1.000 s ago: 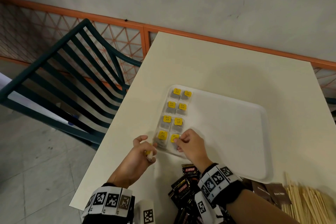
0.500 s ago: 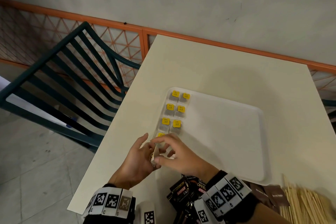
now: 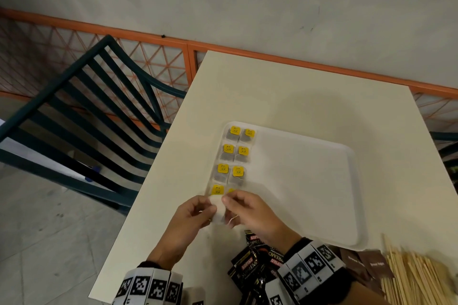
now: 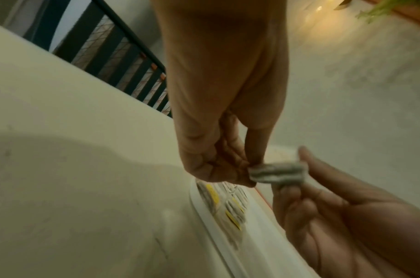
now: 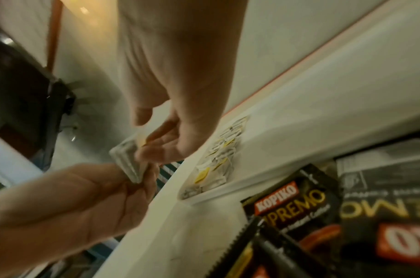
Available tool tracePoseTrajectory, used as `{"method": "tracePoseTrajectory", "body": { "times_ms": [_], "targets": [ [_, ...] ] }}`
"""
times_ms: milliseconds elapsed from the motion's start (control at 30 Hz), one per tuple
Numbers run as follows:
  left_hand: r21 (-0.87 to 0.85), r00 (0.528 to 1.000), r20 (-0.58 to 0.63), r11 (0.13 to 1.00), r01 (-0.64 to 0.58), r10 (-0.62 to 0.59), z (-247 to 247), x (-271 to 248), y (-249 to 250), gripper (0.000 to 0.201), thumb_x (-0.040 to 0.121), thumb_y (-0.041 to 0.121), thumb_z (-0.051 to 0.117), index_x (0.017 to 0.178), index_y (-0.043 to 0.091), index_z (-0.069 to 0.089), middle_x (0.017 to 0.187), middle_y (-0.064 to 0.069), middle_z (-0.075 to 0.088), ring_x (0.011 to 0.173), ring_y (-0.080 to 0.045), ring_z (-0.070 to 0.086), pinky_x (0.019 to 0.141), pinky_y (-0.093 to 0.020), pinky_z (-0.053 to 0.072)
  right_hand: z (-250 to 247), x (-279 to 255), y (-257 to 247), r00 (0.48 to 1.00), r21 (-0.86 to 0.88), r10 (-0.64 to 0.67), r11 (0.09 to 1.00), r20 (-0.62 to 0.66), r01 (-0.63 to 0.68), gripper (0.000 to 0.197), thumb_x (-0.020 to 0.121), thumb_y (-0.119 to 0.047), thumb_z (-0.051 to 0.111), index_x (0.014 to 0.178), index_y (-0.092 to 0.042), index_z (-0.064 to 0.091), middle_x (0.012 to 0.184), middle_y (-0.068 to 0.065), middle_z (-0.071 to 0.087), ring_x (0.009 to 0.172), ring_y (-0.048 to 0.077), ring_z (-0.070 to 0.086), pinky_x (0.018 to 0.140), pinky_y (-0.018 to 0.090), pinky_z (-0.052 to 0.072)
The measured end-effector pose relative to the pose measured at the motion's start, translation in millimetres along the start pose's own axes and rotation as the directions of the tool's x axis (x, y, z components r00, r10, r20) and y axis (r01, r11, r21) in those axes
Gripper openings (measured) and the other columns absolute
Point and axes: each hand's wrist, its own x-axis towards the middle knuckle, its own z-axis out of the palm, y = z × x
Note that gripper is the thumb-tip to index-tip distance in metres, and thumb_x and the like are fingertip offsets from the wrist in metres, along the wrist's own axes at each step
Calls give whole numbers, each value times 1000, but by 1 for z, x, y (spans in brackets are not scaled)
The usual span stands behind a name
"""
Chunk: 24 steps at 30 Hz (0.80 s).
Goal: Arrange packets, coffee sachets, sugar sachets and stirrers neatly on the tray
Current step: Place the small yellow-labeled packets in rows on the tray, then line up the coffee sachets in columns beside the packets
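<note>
Both hands meet just off the near left corner of the white tray (image 3: 309,156), pinching a small stack of tea-bag packets (image 4: 277,172) between them: the left hand (image 3: 190,220) grips one end with fingertips and thumb, and the right hand (image 3: 252,210) pinches the other end. Along the tray's left edge, packets with yellow tags (image 3: 229,150) already lie in two neat columns, four rows as far as shows, the nearest partly hidden by the hands. Most of the tray is bare. Off its near edge, the black coffee sachets (image 3: 250,265), brown sachets (image 3: 366,264) and wooden stirrers (image 3: 416,277) wait untouched, so I judge the task early on
</note>
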Motion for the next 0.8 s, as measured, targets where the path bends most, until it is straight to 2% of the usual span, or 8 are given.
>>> {"method": "tracePoseTrajectory", "body": {
  "times_ms": [100, 167, 267, 333, 467, 600, 700, 800],
  "targets": [
    [-67, 1000, -19, 998, 6, -7, 4, 1, -1, 15, 88, -7, 51, 90, 7, 55, 72, -7, 64, 73, -24, 50, 74, -35, 45, 4, -5, -2, 996, 126, 8, 992, 87, -19, 19, 96, -12, 44, 93, -11, 63, 76, 2, 59, 65, 12, 61, 64, 23, 54],
    [-72, 1000, 7, 997, -7, 7, 7, 1, 0, 14, 82, -5, 60, 87, 7, 55, 74, -6, 65, 70, -20, 54, 70, -29, 48, 6, -3, 1, 999, 22, -26, 999, 33, 26, 11, 92, -5, 52, 91, -15, 57, 80, 2, 56, 64, 12, 60, 61, 21, 52],
    [-32, 999, 41, 999, -22, 24, 6, 4, 0, 26, 67, 5, 71, 90, 0, 62, 80, -8, 69, 75, -17, 62, 69, -24, 54, 5, 3, 8, 998, -151, -27, 988, -64, 17, 20, 85, -13, 64, 96, -25, 53, 91, -5, 58, 70, 14, 58, 53, 16, 46],
    [-44, 999, 41, 999, -21, 22, 4, 6, 0, 24, 74, 3, 72, 94, -4, 61, 84, -13, 70, 76, -20, 65, 70, -26, 56, 4, 6, 10, 998, -224, -23, 975, -64, 8, 15, 85, -17, 65, 95, -23, 56, 95, -4, 62, 68, 7, 57, 51, 11, 41],
    [-35, 999, -46, 999, 8, -10, -2, 8, 2, 7, 90, 6, 54, 89, 4, 61, 82, -11, 64, 75, -22, 58, 70, -26, 48, -1, 14, 16, 978, -221, -40, 975, -203, -6, 11, 85, -12, 63, 81, -20, 58, 74, -2, 63, 51, 0, 55, 47, 14, 41],
    [105, 990, -143, 994, -3, 18, -20, 9, -4, 9, 91, 9, 54, 85, 9, 61, 87, -10, 63, 77, -20, 57, 70, -26, 44, -10, 25, 24, 911, -224, -44, 973, -409, -54, 7, 83, -13, 66, 82, -15, 60, 72, 0, 64, 54, 4, 57, 46, 10, 40],
    [262, 991, -120, 965, -18, 51, -30, 3, -12, 9, 91, 11, 54, 87, 12, 62, 89, -8, 64, 78, -20, 58, 68, -23, 44, -8, 30, 27, 913, -269, -53, 961, -405, -64, 10, 81, -10, 68, 83, -12, 59, 73, 3, 64, 46, -5, 56, 46, 7, 41],
    [415, 999, -25, 910, -12, 25, -35, -7, -23, 7, 92, 18, 54, 91, 19, 61, 92, 0, 65, 83, -16, 60, 66, -18, 44, 0, 32, 31, 918, -312, -72, 948, -390, -58, 27, 78, -7, 71, 68, -22, 51, 70, 4, 60, 49, -2, 56, 47, 7, 44]
  ]
}}
